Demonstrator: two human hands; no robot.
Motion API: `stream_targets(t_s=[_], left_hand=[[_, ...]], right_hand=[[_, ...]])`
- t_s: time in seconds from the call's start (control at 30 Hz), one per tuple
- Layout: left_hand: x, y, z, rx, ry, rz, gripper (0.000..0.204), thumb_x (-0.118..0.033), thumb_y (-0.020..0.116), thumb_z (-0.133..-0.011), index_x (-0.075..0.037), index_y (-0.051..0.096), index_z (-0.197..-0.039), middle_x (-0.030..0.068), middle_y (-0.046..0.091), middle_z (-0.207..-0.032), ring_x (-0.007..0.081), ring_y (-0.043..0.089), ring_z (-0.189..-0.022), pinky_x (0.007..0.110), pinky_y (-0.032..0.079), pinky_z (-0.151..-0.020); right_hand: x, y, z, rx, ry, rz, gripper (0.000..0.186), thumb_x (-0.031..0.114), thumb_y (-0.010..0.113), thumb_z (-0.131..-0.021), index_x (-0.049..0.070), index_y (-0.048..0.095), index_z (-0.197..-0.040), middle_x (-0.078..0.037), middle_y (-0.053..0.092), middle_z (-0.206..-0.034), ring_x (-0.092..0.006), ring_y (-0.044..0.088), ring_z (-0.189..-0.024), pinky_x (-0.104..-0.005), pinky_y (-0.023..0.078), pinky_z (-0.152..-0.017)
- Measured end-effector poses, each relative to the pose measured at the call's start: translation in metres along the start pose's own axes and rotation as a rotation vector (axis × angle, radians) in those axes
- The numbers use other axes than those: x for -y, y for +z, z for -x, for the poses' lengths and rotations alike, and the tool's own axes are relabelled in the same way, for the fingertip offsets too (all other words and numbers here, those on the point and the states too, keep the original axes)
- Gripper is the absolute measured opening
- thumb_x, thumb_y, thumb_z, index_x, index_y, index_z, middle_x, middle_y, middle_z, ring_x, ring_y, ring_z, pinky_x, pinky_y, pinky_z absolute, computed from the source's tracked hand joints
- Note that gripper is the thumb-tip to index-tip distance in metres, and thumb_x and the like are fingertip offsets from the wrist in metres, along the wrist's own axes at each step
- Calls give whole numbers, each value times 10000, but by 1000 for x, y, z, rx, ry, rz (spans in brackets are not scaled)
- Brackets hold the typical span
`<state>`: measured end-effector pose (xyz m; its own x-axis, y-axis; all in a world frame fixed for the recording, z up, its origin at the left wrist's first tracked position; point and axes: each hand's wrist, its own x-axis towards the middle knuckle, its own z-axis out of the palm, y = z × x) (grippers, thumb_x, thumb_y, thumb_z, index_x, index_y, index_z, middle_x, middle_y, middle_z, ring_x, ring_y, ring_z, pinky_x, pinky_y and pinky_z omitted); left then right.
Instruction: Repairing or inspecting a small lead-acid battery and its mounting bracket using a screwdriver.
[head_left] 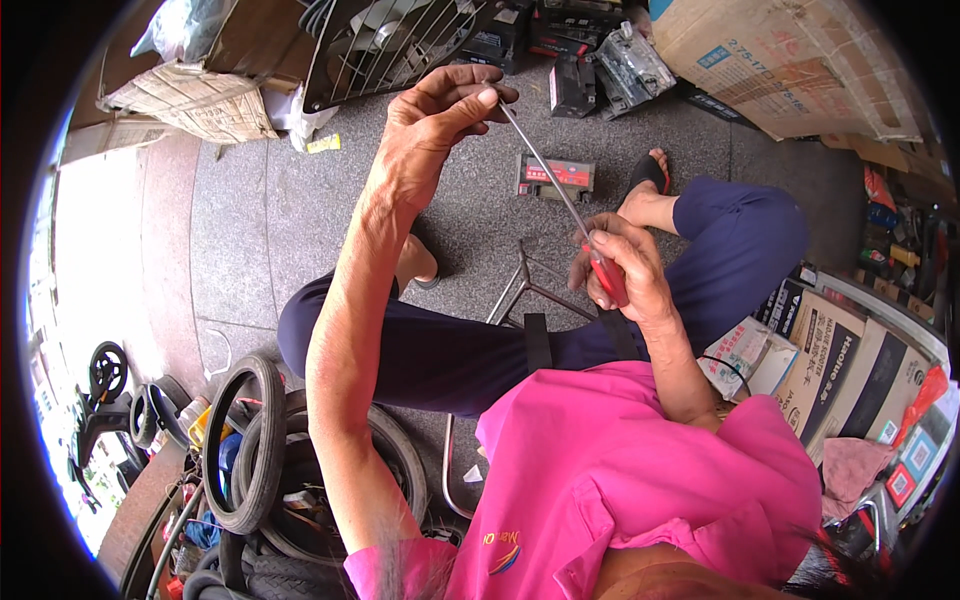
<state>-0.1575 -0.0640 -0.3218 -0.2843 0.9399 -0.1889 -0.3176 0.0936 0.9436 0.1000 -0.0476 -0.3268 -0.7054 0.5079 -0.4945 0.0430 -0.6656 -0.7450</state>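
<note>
A long screwdriver [541, 160] with a thin metal shaft and a red handle slants across the space in front of me. My right hand [632, 262] is closed round its handle. At the far end of the shaft, the thumb and fingers of my left hand [436, 125] pinch together at the tip. Whether some small part is also held between those fingertips is too small to tell. On the floor beyond, below the shaft, lies a small battery [556, 177] with a red label, apart from both hands.
Several batteries [574, 85] stand at the back, beside a wire basket [390, 50]. Large cardboard boxes fill the back left and back right [800, 70]. Tires [243, 445] are piled at my left. Cartons [822, 345] stand at my right. A metal stool frame [522, 278] shows between my legs.
</note>
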Motion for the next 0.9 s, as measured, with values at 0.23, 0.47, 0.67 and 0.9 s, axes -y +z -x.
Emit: stream_targets(t_s=[0.23, 0.47, 0.67, 0.9], left_hand=[[5, -2, 2, 24, -57, -19, 212, -197, 589, -864, -70, 602, -1034, 67, 657, -977, 119, 617, -854, 245, 464, -767], [14, -4, 0, 60, -157, 158, 185, -168, 490, -907, -65, 556, -1046, 113, 642, -1007, 157, 625, -896, 280, 460, -792], [18, -13, -2, 41, -176, 248, 213, -177, 455, -916, -61, 545, -1070, 123, 633, -1021, 168, 620, -907, 277, 453, -793], [12, 0, 1, -10, -205, 151, 251, -183, 473, -917, -30, 540, -1104, 127, 626, -1042, 171, 618, -934, 271, 462, -790]], right_hand=[[5, -6, 0, -131, -201, 373, 194, 136, 524, -815, -35, 497, -902, -136, 624, -682, -62, 454, -406, -186, 343, -370], [4, -11, 2, -136, -353, 521, 215, 151, 582, -872, -30, 507, -961, -90, 634, -735, -37, 456, -500, -173, 365, -449], [0, -7, -5, -194, -410, 537, 240, 148, 605, -868, -30, 532, -1012, -59, 631, -777, -27, 454, -546, -171, 363, -482], [6, -15, 1, -234, -414, 589, 228, 101, 623, -849, -50, 555, -1006, -66, 633, -813, -49, 529, -668, -175, 427, -592]])
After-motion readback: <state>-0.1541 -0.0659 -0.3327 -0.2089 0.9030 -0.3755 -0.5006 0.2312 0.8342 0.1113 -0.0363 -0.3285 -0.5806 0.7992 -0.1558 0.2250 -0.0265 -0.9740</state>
